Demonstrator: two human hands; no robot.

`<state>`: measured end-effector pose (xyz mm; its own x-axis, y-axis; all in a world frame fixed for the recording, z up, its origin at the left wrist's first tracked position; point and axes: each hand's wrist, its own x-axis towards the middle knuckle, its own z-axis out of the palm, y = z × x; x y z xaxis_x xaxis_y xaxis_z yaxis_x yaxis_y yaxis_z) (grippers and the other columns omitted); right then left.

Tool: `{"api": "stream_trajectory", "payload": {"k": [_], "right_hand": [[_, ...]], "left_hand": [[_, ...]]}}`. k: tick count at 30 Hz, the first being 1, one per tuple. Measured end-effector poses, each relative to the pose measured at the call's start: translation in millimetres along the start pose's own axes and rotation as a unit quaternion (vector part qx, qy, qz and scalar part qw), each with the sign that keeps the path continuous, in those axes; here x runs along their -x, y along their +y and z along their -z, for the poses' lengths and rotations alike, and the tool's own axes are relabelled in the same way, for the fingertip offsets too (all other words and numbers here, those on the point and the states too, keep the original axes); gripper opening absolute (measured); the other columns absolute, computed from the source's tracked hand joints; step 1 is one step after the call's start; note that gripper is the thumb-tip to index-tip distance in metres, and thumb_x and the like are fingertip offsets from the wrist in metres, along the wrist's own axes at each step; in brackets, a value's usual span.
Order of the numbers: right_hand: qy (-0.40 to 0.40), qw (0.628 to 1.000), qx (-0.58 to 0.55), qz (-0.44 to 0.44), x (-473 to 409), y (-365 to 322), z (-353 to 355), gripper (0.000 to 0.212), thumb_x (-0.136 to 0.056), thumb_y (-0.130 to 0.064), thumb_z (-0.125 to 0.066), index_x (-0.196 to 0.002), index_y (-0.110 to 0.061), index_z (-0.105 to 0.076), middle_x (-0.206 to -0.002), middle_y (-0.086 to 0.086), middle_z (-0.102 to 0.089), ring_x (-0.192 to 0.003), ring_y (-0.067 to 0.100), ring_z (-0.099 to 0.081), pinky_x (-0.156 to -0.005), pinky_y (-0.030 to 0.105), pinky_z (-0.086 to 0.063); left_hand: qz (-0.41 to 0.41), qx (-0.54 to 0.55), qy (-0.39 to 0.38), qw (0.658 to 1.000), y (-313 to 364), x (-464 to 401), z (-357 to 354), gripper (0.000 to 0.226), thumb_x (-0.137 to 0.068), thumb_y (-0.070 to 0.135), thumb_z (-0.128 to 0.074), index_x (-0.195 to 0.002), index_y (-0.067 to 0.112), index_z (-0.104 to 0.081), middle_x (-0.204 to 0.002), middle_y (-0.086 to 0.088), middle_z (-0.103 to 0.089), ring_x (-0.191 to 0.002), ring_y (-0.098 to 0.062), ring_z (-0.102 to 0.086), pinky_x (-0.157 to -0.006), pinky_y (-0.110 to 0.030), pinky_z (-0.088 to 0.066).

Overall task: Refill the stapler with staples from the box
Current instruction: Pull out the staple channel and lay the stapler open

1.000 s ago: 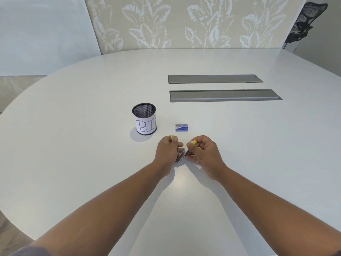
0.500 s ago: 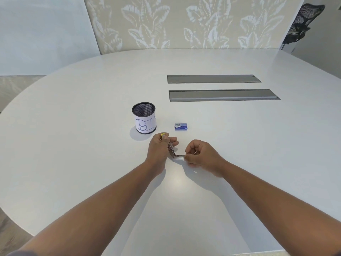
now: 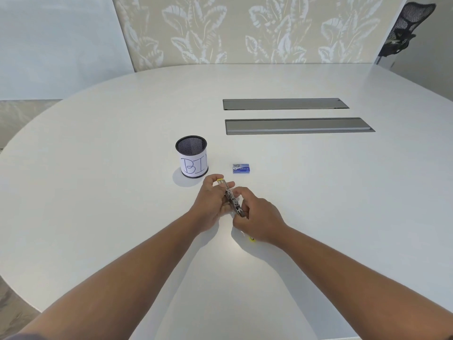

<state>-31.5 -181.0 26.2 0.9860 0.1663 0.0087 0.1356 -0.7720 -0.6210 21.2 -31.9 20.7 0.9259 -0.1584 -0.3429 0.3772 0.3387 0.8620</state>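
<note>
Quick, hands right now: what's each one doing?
Left hand: grips the stapler's upper end.
Right hand: fingers curled on the stapler's lower end.

A single head-worn wide-angle camera looks forward and steeply down from the near edge of the rounded white worktop (image 3: 98, 192). Both forearms run in from the bottom corners and meet close below the lens, near the middle of the frame. The far edge curves with lens distortion. Beyond it the view faces a leaf-patterned wall (image 3: 245, 30), with an office chair (image 3: 402, 28) at the upper right corner.
</note>
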Motion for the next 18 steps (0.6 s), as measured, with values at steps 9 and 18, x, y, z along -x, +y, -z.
{"api": "stream_trajectory", "payload": {"k": [9,18], "right_hand": [[0.029,0.999,0.019,0.001,12.0,0.0,-6.5,0.067,-0.084,-0.031,-0.052,-0.149,-0.032,-0.034,-0.072,-0.008,-0.06,-0.073,0.02,-0.062,-0.072,0.037,-0.052],[0.018,0.996,0.079,-0.041,14.6,-7.5,-9.5,0.075,-0.087,-0.03,-0.046,-0.155,-0.023,-0.018,-0.074,-0.004,-0.063,-0.076,0.025,-0.062,-0.068,0.037,-0.05]], "left_hand": [[-0.04,-0.177,-0.004,0.983,0.9,-4.6,4.1,0.031,-0.1,0.008,-0.056,-0.131,0.008,-0.054,-0.101,-0.016,-0.063,-0.08,-0.025,-0.071,-0.078,-0.038,-0.063],[-0.225,-0.631,-0.024,0.742,-7.9,-17.7,11.0,0.024,-0.103,0.026,-0.043,-0.118,0.022,-0.061,-0.119,0.003,-0.056,-0.112,-0.028,-0.044,-0.094,-0.04,-0.04]]}}
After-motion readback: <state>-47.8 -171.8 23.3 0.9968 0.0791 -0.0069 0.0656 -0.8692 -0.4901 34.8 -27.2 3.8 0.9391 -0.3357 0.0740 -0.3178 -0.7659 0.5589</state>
